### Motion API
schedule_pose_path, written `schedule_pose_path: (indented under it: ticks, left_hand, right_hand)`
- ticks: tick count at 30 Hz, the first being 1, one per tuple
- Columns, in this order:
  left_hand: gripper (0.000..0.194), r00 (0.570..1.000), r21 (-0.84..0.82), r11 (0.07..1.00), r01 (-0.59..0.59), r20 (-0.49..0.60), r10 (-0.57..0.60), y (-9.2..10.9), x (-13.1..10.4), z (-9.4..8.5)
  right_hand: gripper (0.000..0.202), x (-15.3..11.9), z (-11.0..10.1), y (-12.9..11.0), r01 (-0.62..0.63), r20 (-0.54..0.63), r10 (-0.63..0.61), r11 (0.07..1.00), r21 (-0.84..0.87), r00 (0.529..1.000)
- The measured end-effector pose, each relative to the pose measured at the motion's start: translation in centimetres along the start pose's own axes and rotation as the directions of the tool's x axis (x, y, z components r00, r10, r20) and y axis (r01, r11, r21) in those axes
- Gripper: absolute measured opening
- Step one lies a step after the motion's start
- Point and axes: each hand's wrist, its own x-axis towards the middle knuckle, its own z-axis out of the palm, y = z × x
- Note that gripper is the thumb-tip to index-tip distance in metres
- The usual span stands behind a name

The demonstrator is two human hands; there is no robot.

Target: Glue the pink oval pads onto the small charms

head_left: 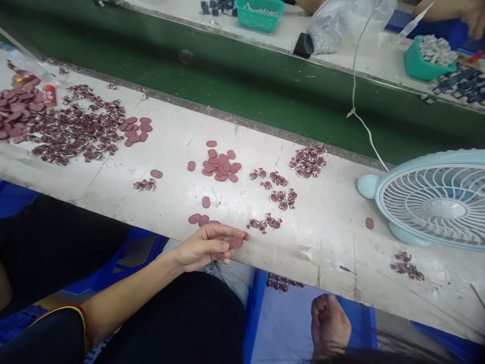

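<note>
My left hand (206,246) reaches in from the lower left over the table's near edge. Its thumb and fingers pinch a flat reddish-brown oval piece (235,242) with small dark marks. My right hand (330,322) is below the table edge at the lower right, its fingers curled closed; what they hold, if anything, is hidden. Several similar ovals (199,220) lie just beyond my left hand, and a pile of ovals (222,166) is farther back. Small brown-and-white parts (264,223) lie in clusters to its right. A clear bottle with a thin dark tip (326,259) rests near the front edge.
A light-blue fan (435,202) takes up the right side of the table. Large heaps of small parts (79,126) and ovals (17,111) cover the left end. Across a green gap, another bench holds green baskets (259,20) and a co-worker's hand (475,20).
</note>
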Motion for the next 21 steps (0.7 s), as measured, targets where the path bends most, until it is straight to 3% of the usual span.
schedule_pose_path:
  ticks: [5, 10, 15, 21]
  left_hand:
    - [0.041, 0.999, -0.093, 0.995, 0.034, 0.036, -0.031, 0.0, 0.0, -0.3]
    - [0.043, 0.999, -0.145, 0.989, 0.043, -0.015, -0.046, -0.1, -0.1, -0.7]
    - [0.041, 0.999, -0.188, 0.982, 0.032, -0.025, -0.037, -0.5, -0.1, -1.4]
    - [0.035, 0.998, -0.192, 0.981, 0.033, -0.046, -0.042, -0.8, 0.0, -1.4]
  right_hand:
    - [0.036, 2.1, -0.3, 6.1, -0.020, -0.007, 0.019, 0.911, -0.412, 1.000]
    - [0.030, 3.6, 0.8, 10.0, -0.032, 0.038, 0.073, 0.768, -0.639, 0.997]
    - [0.023, 5.3, 1.8, 11.2, -0.085, 0.049, 0.205, 0.599, -0.796, 0.978]
    - [0.027, 5.5, 1.9, 10.9, -0.072, 0.071, 0.251, 0.518, -0.853, 0.965]
